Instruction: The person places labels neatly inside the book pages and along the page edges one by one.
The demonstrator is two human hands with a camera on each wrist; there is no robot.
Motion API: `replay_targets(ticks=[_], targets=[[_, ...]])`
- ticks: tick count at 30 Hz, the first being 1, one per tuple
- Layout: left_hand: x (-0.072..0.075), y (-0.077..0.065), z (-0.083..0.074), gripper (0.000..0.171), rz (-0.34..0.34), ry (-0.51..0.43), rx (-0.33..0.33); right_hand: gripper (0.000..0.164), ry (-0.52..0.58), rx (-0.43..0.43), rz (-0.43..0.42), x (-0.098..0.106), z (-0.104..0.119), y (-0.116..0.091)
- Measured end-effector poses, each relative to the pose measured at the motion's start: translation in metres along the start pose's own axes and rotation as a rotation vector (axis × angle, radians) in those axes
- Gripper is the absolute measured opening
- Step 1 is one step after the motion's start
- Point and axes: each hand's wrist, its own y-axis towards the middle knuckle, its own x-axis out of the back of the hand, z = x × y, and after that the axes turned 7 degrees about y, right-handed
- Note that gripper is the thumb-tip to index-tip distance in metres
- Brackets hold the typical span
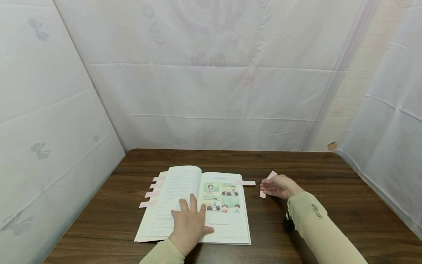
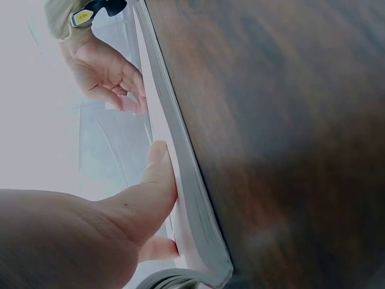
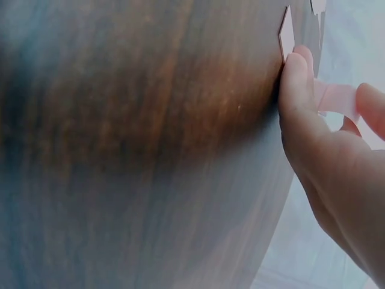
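An open book point(image 1: 227, 231) lies on the table, lined writing on its left page and coloured pictures on its right. My left hand point(image 1: 189, 223) rests over the middle of it with fingers spread; its thumb lies on the right page's lower part. To the right of the book, my right hand point(image 1: 278, 186) is at a pad of pink sticky notes point(image 3: 287, 36) on the table. A curved pink sticky note point(image 3: 338, 99) is pinched between its fingers. Another sticky note point(image 1: 248, 183) sticks out from the right page's edge.
Several pink tabs point(image 1: 147, 204) stick out along the book's left edge. The dark wooden table point(image 1: 346, 205) runs back to a pale patterned cloth point(image 1: 224, 91), and more cloth hangs at both sides.
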Motion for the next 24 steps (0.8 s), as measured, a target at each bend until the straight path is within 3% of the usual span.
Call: replay_targets(ticks=[15, 24], targets=[[0.002, 0.000, 0.000, 0.077, 0.000, 0.015, -0.004, 0.035, 0.018, -0.014, 0.128, 0.010, 0.001, -0.002], [0.003, -0.001, 0.000, 0.076, -0.015, 0.036, 0.009, 0.023, 0.070, 0.000, 0.156, 0.011, 0.001, -0.002]])
